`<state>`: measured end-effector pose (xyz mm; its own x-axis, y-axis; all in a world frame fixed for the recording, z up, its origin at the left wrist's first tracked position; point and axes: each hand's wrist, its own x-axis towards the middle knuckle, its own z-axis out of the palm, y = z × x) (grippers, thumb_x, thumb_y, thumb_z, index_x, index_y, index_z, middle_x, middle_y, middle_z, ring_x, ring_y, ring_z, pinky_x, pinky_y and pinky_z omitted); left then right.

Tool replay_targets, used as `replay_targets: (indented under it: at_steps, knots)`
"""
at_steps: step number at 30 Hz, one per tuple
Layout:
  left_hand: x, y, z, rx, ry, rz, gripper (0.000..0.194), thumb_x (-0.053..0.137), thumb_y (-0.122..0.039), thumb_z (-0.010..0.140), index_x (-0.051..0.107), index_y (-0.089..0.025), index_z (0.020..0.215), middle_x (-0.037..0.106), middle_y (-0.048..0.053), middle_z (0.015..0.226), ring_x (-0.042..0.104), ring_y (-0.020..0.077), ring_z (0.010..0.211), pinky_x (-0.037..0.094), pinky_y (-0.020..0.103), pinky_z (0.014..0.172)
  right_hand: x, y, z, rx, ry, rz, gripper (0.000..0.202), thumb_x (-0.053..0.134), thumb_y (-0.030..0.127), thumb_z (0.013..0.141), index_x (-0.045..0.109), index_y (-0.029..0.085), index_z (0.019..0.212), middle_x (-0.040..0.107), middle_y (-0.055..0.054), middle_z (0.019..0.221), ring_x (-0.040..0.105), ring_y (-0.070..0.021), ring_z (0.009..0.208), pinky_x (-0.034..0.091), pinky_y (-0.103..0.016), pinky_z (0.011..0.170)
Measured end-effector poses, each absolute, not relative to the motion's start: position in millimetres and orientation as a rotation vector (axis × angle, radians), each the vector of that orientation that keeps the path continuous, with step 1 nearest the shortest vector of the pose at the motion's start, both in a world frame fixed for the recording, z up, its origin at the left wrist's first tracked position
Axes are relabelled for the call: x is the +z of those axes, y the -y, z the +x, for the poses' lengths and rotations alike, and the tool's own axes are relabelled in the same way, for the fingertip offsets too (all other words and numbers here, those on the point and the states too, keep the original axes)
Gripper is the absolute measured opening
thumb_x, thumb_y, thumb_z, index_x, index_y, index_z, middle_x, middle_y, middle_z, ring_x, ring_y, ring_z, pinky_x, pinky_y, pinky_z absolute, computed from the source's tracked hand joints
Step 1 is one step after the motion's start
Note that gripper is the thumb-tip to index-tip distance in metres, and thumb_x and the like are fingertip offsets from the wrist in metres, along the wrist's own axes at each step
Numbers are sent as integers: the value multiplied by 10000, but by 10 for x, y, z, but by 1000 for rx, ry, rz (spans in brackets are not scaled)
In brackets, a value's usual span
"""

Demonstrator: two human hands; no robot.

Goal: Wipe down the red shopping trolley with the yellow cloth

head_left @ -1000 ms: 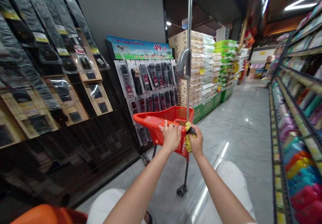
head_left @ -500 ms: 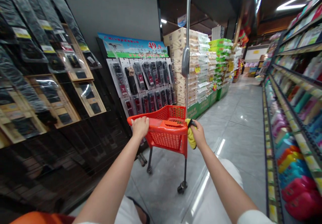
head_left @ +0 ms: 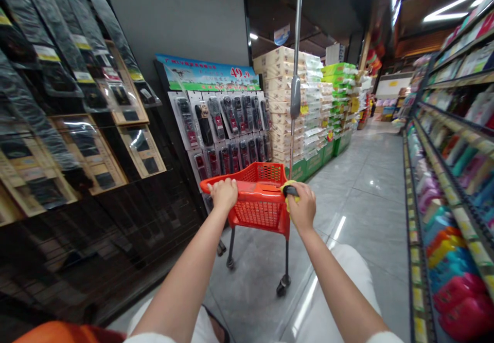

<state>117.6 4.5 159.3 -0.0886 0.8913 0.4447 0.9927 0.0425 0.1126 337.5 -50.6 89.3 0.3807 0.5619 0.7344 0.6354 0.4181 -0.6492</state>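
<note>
A small red plastic shopping cart (head_left: 257, 213) on thin dark legs with casters stands in front of me. My left hand (head_left: 224, 195) is closed over the left part of its handle bar, fingers wrapped over the top. At the handle's right end, my right hand (head_left: 303, 203) is closed around a yellow cloth-like item (head_left: 290, 183) with a black part, pressed against the cart's corner. Most of that item is hidden by my fingers. A tall silver pole (head_left: 296, 39) with a grey fitting rises by the cart's right side.
Belts in packages (head_left: 133, 96) hang on the left wall. Ahead is a rack of blister-packed goods (head_left: 231, 122) under a blue price sign (head_left: 210, 73). Stacked tissue-like packs (head_left: 280, 91) stand beyond it. Stocked shelves (head_left: 459, 142) line the right; a tiled aisle (head_left: 363, 183) runs between.
My right hand has moved up and inward, bringing the yellow item from beside the cart onto the handle's right end. Cart and left hand have shifted slightly rightward in view.
</note>
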Motion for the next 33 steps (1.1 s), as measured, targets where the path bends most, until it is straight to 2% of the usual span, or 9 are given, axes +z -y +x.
replay_targets:
  at_steps: [3,7,9,11,14,18,21,29,33]
  knots:
    - [1567,-2,1258,-598,2055,-1919,532,244,-393,966,683,-96,1011,696,200,1045,607,343,1047,265,568,1047,983,606,3302,-253,1439,-1304,260,576,192,795,693,262,1016,642,-41,1146,500,-235,1057,374,-368,932]
    - [1594,17,1142,-605,1885,-2160,557,243,-466,964,687,-132,999,714,167,1006,628,311,1001,342,512,1001,1041,487,3556,-256,1428,-1473,159,580,283,825,690,227,925,672,-46,1005,522,-209,893,387,-319,815]
    - [1624,-8,978,-607,1822,-2261,527,256,-449,966,703,-176,913,730,109,957,642,255,956,379,431,978,1058,365,3763,-246,1449,-1519,164,568,318,833,685,218,890,674,-44,966,534,-197,856,382,-302,780]
    - [1639,-48,800,-643,1835,-2249,545,264,-426,960,694,-158,762,725,125,882,638,255,924,351,450,1001,1074,254,3933,-243,1458,-1541,173,561,326,828,685,218,882,674,-41,965,542,-188,837,375,-291,754]
    - [1603,-109,630,-732,1847,-2236,512,295,-399,938,666,-157,682,705,123,837,621,249,879,374,431,940,1076,145,4015,-227,1367,-1562,179,549,304,813,688,212,881,677,-45,966,551,-184,824,373,-287,740]
    - [1508,-144,640,-824,1740,-2382,519,281,-391,922,546,-173,532,586,44,615,543,151,643,390,275,712,974,121,3789,-284,1151,-1539,188,536,262,803,680,193,902,677,-65,994,558,-203,880,375,-315,817]
    - [1477,-144,678,-883,1675,-2455,500,291,-387,902,421,-188,462,462,7,517,447,117,535,334,256,614,848,167,3610,-353,1184,-1437,198,557,226,789,673,197,947,665,-72,1066,551,-217,977,359,-341,898]
    - [1444,-145,754,-1040,1639,-2472,467,317,-371,867,376,-200,437,404,-3,469,376,117,497,269,263,553,843,68,3876,-281,1088,-1401,191,502,243,836,651,199,947,658,-75,1028,563,-218,1003,380,-358,919]
    - [1400,-125,932,-1068,1640,-2438,474,318,-374,878,379,-202,440,420,3,476,384,124,505,267,278,574,764,110,3402,-290,988,-1395,283,448,248,875,603,201,1107,575,-117,1212,506,-242,1147,352,-414,987]
